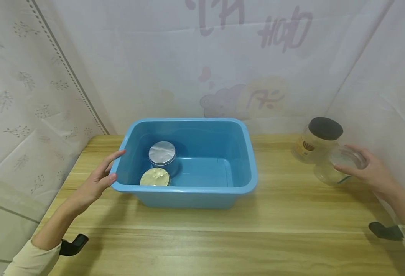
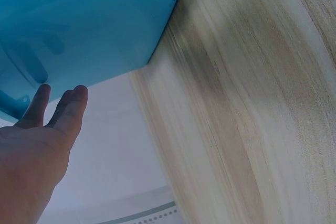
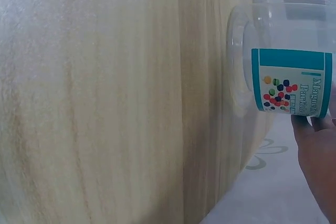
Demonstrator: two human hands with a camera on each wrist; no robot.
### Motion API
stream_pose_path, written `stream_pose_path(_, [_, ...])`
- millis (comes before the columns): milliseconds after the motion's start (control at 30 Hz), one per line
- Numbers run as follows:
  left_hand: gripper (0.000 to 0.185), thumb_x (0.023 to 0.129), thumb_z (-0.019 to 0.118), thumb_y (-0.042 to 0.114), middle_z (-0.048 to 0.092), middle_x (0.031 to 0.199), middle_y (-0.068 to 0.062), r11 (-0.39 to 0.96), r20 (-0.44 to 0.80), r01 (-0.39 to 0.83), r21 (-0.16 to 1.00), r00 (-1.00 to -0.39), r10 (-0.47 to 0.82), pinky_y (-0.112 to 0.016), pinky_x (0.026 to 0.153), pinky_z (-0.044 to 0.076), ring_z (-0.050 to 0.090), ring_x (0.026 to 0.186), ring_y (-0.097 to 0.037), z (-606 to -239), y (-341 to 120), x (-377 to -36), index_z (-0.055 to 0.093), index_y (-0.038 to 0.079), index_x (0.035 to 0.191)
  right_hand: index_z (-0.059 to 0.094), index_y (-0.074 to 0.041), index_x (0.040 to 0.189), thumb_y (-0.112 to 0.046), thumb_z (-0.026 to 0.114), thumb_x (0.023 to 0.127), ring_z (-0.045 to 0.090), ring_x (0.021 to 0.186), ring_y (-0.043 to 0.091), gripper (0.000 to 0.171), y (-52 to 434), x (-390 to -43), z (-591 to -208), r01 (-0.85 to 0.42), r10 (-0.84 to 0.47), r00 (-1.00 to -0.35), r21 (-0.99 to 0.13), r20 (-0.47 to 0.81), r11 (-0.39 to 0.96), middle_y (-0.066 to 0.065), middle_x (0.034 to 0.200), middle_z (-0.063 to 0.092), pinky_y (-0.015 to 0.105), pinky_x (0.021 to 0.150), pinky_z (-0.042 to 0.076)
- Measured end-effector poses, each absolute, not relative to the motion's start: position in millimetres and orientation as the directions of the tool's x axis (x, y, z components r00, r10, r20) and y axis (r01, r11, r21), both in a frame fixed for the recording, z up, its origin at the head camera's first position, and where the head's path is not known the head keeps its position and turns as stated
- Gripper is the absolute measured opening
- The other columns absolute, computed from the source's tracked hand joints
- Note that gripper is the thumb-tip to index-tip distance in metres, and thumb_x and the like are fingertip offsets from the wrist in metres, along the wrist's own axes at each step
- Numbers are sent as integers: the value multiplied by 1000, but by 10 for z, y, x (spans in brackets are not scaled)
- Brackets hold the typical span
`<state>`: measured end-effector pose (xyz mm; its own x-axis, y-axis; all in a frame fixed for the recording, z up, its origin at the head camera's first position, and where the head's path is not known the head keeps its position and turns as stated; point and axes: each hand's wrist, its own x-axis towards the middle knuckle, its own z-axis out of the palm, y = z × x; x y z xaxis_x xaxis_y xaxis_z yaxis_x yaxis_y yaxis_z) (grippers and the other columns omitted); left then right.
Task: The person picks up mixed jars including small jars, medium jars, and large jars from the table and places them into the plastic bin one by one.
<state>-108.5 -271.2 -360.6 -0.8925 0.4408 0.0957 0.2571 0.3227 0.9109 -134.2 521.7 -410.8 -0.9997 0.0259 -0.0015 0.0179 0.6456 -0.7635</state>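
Note:
My left hand (image 1: pixel 91 186) rests at the left rim of a blue plastic basin (image 1: pixel 195 189), thumb and index fingertip touching the rim. In the left wrist view its other fingers (image 2: pixel 71 111) extend nearly straight towards the basin's outer wall. At the right, my right hand (image 1: pixel 376 172) grips a clear jar (image 1: pixel 323 174) around its upper part. The right wrist view shows the jar's teal-and-white label (image 3: pixel 294 82) with colourful dots, the fingers beside it. Inside the basin, at its left, stand a silver-topped round container (image 1: pixel 162 152) and a gold-topped one (image 1: pixel 155 177).
A clear jar with a black lid (image 1: pixel 325 128) stands right behind the gripped one. Everything is on a wooden table (image 1: pixel 195 245). Printed curtains (image 1: pixel 147 65) hang along the back and both sides, close to the table's edges.

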Motion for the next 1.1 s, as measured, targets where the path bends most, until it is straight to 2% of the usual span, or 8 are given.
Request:
stream_pose_path(100, [60,108,39,12,14,163,-25,324,96,258,910,-892,441,-43,93,45,33,134,-56,-3607,-2714,-1084,20,26,163,21,-31,163,-13,70,98,12,148,15,84,5235,-1338,-4106,-5,1,-1000,-791,7,612,1,166,18,34,117,4])
stream_pose_path(200, [60,108,39,12,13,163,-24,322,96,257,911,-893,440,-50,94,43,31,136,-57,-3605,-2711,-1082,20,26,163,19,-29,164,-10,69,98,6,147,7,84,5269,-1330,-4091,-23,-13,-1000,-805,19,593,-5,166,17,40,117,-3])
stream_pose_path(333, [60,108,40,11,12,164,-24,314,94,251,916,-893,440,-65,94,38,28,137,-57,-3600,-2706,-1078,20,26,163,18,-27,164,-14,71,98,-1,145,4,86,5300,-1318,-4037,-29,5,-999,-778,42,628,-11,166,11,59,112,-9])
stream_pose_path(467, [61,108,41,10,12,164,-24,318,96,254,913,-894,438,-70,94,36,28,137,-58,-3596,-2707,-1079,21,25,163,19,-29,164,-15,71,98,-1,145,4,85,5286,-1309,-3962,-23,30,-998,-769,55,639,-13,165,11,44,117,-3])
stream_pose_path(600, [62,107,43,8,14,164,-24,327,101,264,907,-892,441,-66,94,39,30,137,-57,-3583,-2718,-1081,22,25,163,20,-31,164,-10,69,98,-2,145,1,84,5262,-1290,-3902,-36,21,-998,-789,61,613,-14,165,10,19,113,4])
stream_pose_path(733, [63,107,44,8,17,164,-22,323,100,264,909,-890,446,-61,94,41,32,137,-55,-3560,-2728,-1078,24,26,163,21,-28,164,-6,68,98,0,145,1,84,5267,-1285,-3861,-60,3,-997,-794,78,605,-12,165,13,14,110,5])
stream_pose_path(933, [64,105,46,5,20,163,-22,301,105,264,916,-884,456,-33,92,47,36,135,-52,-3546,-2737,-1088,26,24,163,24,-22,163,-1,68,97,9,145,2,82,5231,-1298,-3755,-102,-9,-993,-792,121,602,-9,164,21,11,108,9])
stream_pose_path(1100, [64,105,46,4,21,162,-24,285,114,267,921,-881,459,-31,92,47,44,135,-30,-3551,-2739,-1099,27,23,162,26,-25,163,-1,68,97,7,145,2,82,5188,-1291,-3653,-94,18,-991,-783,133,615,-11,164,20,11,108,8])
